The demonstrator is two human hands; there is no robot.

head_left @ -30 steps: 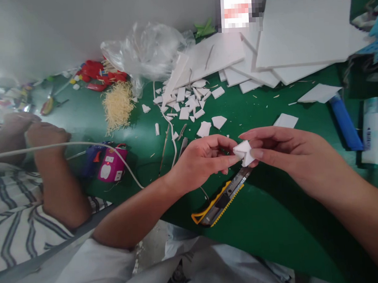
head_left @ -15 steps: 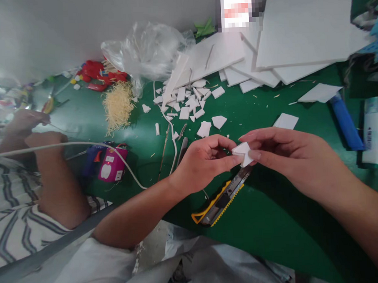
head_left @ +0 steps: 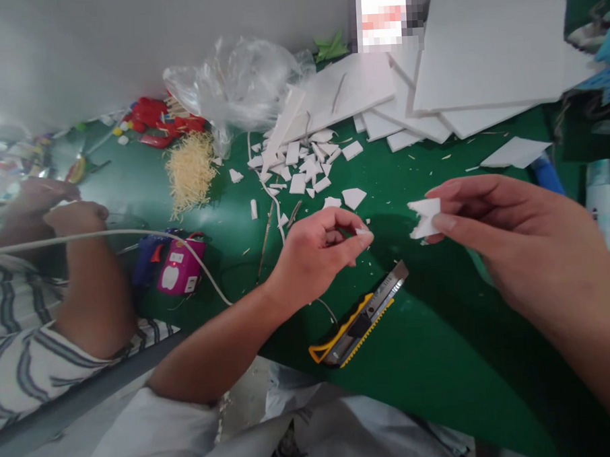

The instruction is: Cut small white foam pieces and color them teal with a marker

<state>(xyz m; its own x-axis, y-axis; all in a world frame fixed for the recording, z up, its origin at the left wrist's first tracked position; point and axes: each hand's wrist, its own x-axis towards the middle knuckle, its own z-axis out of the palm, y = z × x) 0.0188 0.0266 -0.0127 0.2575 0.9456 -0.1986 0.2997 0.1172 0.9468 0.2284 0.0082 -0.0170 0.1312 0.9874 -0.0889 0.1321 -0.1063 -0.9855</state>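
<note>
Green tabletop [head_left: 468, 376], grey wall behind, white sheets [head_left: 489, 52] at far right. Notched white piece [head_left: 432, 213] is in right hand [head_left: 527, 225], raised over the table, pinched between thumb and fingers. Left hand [head_left: 311, 255], apart from it: thumb and index pressed together on a small white bit [head_left: 360, 232], other fingers curled. Yellow-edged cutter [head_left: 360, 326] lies near, blade out, between the hands; loose white scraps [head_left: 297, 183] beyond left hand. Piece looks like foam board: probably very light, fairly stiff, not slippery, crumbly at the ragged notch. Best held by the flat faces at the intact end, light pinch. Text: faint lettering on blade, unreadable; magenta box [head_left: 182, 266] at left has an apple-like white shape, labels too small; no brand legible.
</note>
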